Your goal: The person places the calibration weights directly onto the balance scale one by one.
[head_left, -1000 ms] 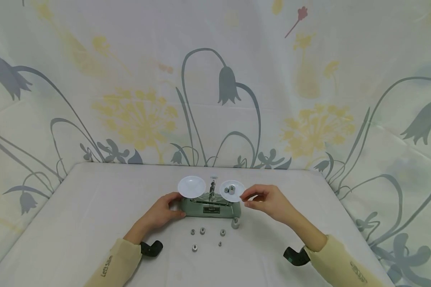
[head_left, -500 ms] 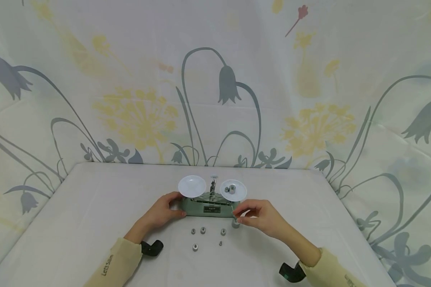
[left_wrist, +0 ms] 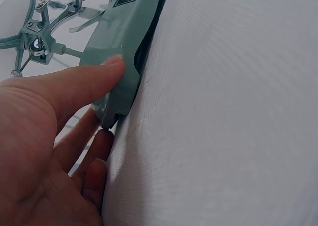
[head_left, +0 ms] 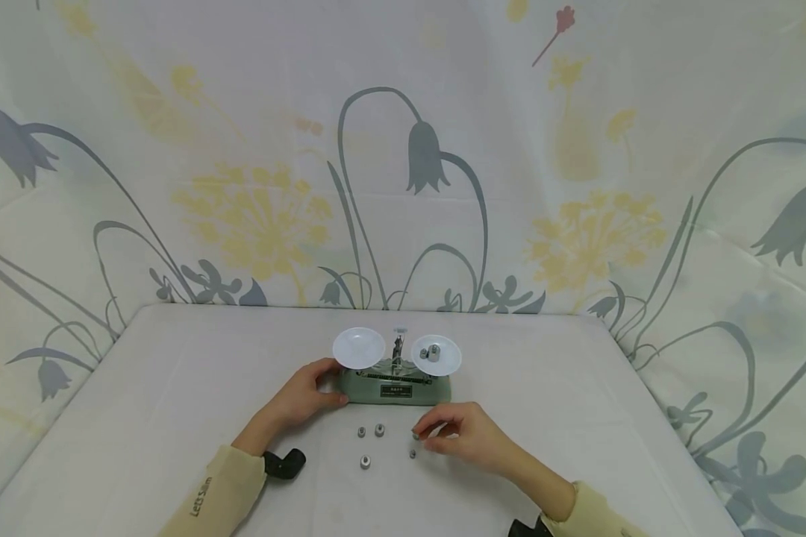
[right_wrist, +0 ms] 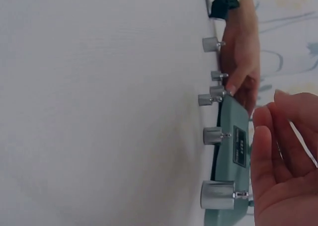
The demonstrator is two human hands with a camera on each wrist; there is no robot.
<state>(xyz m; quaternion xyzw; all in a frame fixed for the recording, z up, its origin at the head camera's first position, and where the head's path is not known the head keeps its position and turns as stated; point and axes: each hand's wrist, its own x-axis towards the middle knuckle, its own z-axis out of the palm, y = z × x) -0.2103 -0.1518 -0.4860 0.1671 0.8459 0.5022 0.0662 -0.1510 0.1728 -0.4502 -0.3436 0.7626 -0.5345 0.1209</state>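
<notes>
A green balance scale (head_left: 396, 393) with two white pans stands at the table's middle. My left hand (head_left: 304, 395) holds the left end of its base, thumb (left_wrist: 107, 74) on the front face and the other fingers around the end. In the head view, my right hand (head_left: 466, 435) is low in front of the base, its thumb and index fingertips right at a small metal weight (head_left: 416, 436). The right wrist view shows that hand (right_wrist: 285, 141) with bent fingers and nothing between them, beside standing weights. The large weight (right_wrist: 217, 194) is hidden by this hand in the head view.
Two metal weights (head_left: 433, 353) sit on the right pan (head_left: 448, 365); the left pan (head_left: 359, 347) is bare. Several more weights stand before the base, including a cylindrical one (head_left: 366, 462) and a tiny one (head_left: 413, 454). A patterned cloth (head_left: 403, 149) hangs behind the table.
My right hand has moved from the right pan's edge down past the large weight to a smaller weight in front of the base. The left hand stays on the base.
</notes>
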